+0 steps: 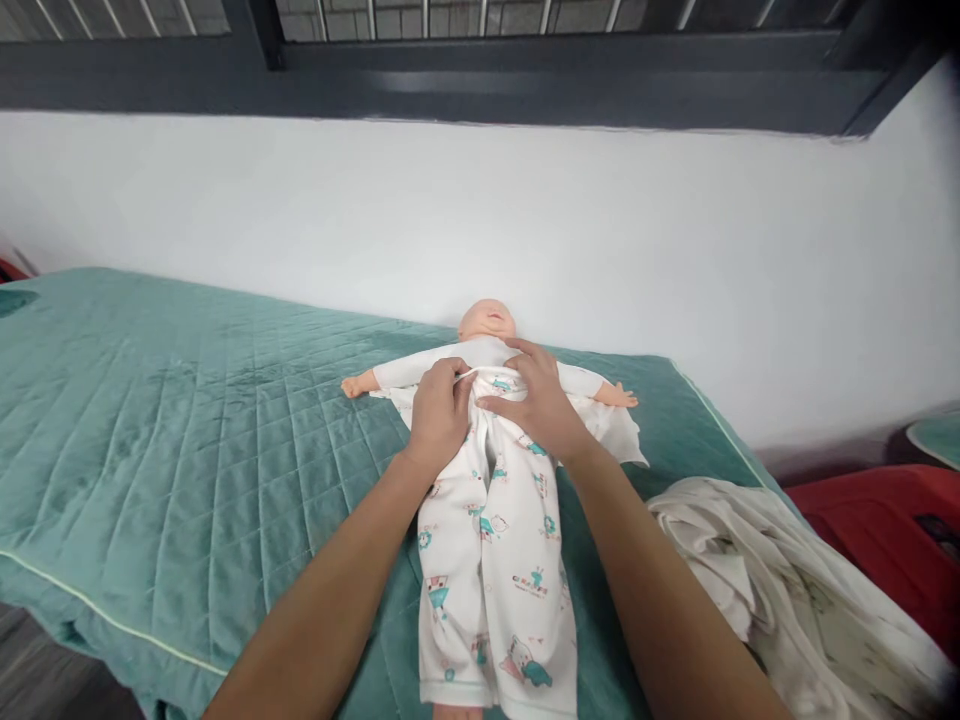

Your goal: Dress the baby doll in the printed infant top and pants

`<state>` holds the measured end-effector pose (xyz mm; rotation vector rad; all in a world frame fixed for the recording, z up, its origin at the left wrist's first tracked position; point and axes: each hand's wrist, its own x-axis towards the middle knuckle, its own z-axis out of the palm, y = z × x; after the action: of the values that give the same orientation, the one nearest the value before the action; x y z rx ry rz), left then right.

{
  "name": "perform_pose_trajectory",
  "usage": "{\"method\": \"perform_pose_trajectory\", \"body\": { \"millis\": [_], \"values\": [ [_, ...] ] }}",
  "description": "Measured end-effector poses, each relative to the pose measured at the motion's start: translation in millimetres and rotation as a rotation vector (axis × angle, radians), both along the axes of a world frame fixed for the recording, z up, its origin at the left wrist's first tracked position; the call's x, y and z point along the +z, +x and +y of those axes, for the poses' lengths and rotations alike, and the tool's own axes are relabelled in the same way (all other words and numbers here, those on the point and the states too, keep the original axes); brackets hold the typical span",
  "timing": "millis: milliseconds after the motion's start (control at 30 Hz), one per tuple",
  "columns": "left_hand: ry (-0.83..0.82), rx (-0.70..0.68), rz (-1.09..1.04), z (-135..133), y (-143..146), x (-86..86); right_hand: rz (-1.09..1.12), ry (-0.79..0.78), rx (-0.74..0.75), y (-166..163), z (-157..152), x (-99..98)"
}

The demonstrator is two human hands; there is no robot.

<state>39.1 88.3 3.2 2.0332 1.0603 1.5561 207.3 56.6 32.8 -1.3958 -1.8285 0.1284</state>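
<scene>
The doll (487,322) lies on its back on the green bed (187,400), head far from me by the wall and feet near me. I think the suit (487,570) is about half on. The legs look done, and a foot (456,712) peeks out at the near end. The front is still open down the middle, and one flap lies spread out under the doll's right-side arm. So closing the top is what is left, I think. My left hand (439,410) is curled, and its fingers (453,374) pinch the suit's white edge at the chest. My right hand (541,405) lies open and flat on the chest just to the right, pressing the suit down and holding nothing. A pile of white cloth (787,580) sits near me on the right.
</scene>
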Motion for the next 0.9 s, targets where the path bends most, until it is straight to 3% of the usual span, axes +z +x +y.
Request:
{"method": "perform_pose_trajectory", "body": {
  "millis": [200, 300, 500, 700, 800, 900],
  "values": [
    [0.163, 0.107, 0.109, -4.6, 1.0, -8.6, -0.129, 0.212, 0.04, -10.7, -21.3, -2.6],
    [0.205, 0.133, 0.172, -4.5, -0.9, -10.0, -0.132, 0.213, 0.032, -14.4, -35.5, -5.4],
    [-0.001, 0.163, 0.2, -10.3, -19.3, -10.7, -0.026, -0.013, -0.099, -4.4, -60.1, -12.1],
    [-0.259, 0.134, 0.254, -39.7, -57.1, -16.9, -0.029, -0.219, -0.157, 13.9, -73.8, -19.7],
    [-0.332, 0.057, 0.245, -59.2, -72.7, -18.1, -0.041, -0.277, -0.143, 23.0, -80.5, -23.1],
    [-0.394, -0.124, 0.188, -75.7, -82.4, -17.3, 0.01, -0.353, -0.088, 29.3, -92.9, -26.4]
  ]
}}
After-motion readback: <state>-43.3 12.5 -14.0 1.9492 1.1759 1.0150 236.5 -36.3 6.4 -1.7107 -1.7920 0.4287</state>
